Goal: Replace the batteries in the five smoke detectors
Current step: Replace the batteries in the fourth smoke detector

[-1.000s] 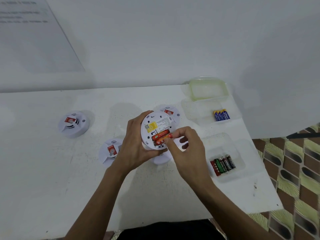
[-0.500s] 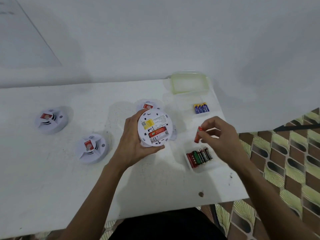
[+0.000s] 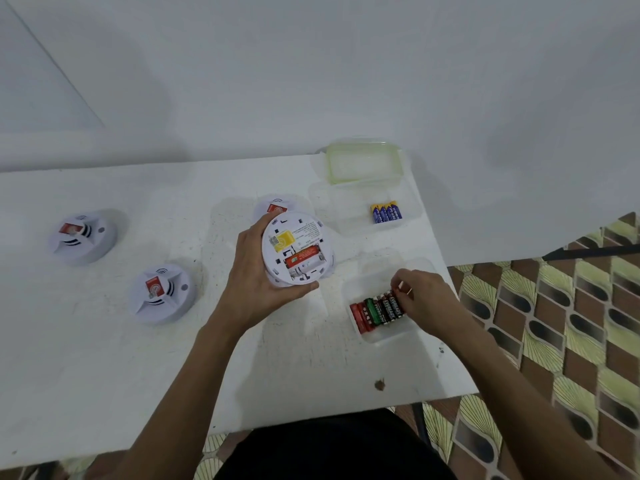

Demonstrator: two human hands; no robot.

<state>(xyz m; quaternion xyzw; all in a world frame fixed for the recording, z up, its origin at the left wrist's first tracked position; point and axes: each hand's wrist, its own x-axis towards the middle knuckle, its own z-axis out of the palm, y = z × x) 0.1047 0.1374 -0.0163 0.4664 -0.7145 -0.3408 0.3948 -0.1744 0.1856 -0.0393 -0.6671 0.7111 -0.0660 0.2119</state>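
Left hand (image 3: pixel 256 271) is wrapped round the smoke detector (image 3: pixel 298 249), thumb on the edge near me and fingers round the far side. It holds the detector up off the table (image 3: pixel 104 375) with its back facing me. Right hand (image 3: pixel 426 299) is down at the near box (image 3: pixel 391 336). Its fingers are curled and bunched at the right end of the row of old batteries (image 3: pixel 377 311). I cannot tell if they pinch a battery or only touch the row.

One red battery (image 3: pixel 301 259) sits in the open back of the smoke detector. It lies sideways, left to right, with its right end tipped a little away from me. The slot beside it, on my side, looks bare. That red battery is to the left of my right hand and a bit farther from me. I think my right hand should go there next and pull it out, since my left hand is busy holding.

The blue batteries (image 3: pixel 386 213) are in the far box (image 3: pixel 346 209), past my right hand and away from me. They lie side by side, long way pointing away from me. My right hand is the nearer one to them too. Other detectors (image 3: pixel 161 294) sit face up on the table to my left.
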